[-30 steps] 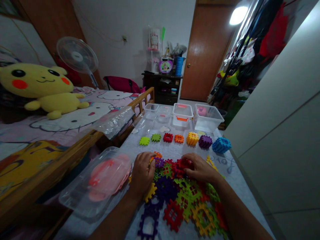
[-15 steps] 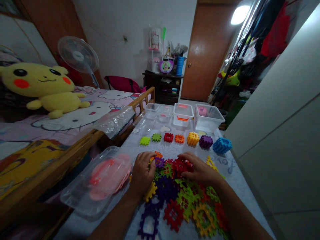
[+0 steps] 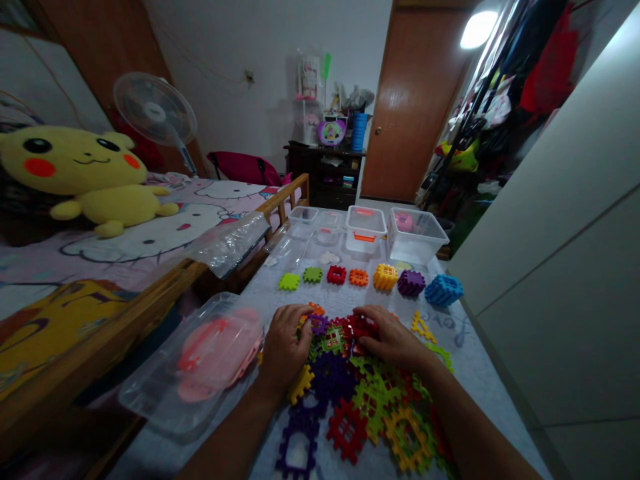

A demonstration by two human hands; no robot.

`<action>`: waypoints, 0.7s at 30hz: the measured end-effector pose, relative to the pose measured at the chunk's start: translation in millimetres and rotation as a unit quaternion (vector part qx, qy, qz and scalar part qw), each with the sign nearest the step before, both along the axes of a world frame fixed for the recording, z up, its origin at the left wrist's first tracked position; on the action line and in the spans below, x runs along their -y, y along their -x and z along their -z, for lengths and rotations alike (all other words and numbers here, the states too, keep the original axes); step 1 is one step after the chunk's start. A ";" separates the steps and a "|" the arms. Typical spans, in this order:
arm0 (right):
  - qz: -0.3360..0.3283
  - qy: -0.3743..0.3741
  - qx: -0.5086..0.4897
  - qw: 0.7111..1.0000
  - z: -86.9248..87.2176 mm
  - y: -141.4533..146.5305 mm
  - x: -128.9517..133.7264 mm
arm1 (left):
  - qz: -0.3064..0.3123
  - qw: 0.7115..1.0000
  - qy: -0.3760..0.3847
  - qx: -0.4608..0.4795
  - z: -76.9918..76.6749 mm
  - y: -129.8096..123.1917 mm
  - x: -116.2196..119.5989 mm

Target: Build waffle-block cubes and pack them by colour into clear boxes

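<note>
A pile of notched plastic building pieces lies between my hands. My left hand (image 3: 286,343) rests at the pile's left edge, fingers curved and thumb apart, close to a purple piece (image 3: 319,325) and an orange piece (image 3: 316,309). With fingers and thumb on either side, my right hand (image 3: 393,339) grips a red window piece (image 3: 361,327) at the pile's far side. A green window piece (image 3: 334,339) lies between the hands. Nearer me are dark purple pieces (image 3: 333,377), a red piece (image 3: 347,430) and a yellow frame piece (image 3: 407,437). Both palms are hidden.
Beyond the pile runs a row of sorted stacks by colour, from light green (image 3: 289,282) to blue (image 3: 444,291). Clear plastic boxes (image 3: 417,243) stand behind them. A clear lid (image 3: 150,400) over pink pieces lies left. A wooden bed rail (image 3: 165,293) borders the table.
My right hand has shifted slightly left with the red piece, uncovering more of the yellow triangle and a green piece at the right. My left hand stays in place.
</note>
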State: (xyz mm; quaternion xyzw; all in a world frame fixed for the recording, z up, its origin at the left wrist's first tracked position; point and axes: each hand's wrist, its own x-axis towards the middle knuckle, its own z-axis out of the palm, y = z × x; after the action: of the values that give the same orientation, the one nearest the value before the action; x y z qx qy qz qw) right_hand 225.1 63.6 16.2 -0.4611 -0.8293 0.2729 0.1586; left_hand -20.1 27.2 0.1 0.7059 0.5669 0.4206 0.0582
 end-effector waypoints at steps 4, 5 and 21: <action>-0.001 0.022 -0.006 1.000 -3.5 1.6 0.8 | 0.000 1.000 -0.005 -0.003 -0.6 -0.1 0.3; 0.000 0.028 0.000 1.000 -5.1 2.1 1.3 | 0.000 1.000 -0.005 -0.003 -0.9 -0.2 0.3; 0.003 0.039 0.065 0.997 -10.2 10.7 -8.4 | 0.010 1.000 -0.001 -0.002 -0.4 -0.4 0.6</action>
State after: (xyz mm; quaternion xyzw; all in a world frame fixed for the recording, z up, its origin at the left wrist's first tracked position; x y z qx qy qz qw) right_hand 214.4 72.0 26.4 -0.4858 -0.8253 0.2745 0.0868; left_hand -19.7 26.6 0.5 0.7128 0.5593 0.4190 0.0606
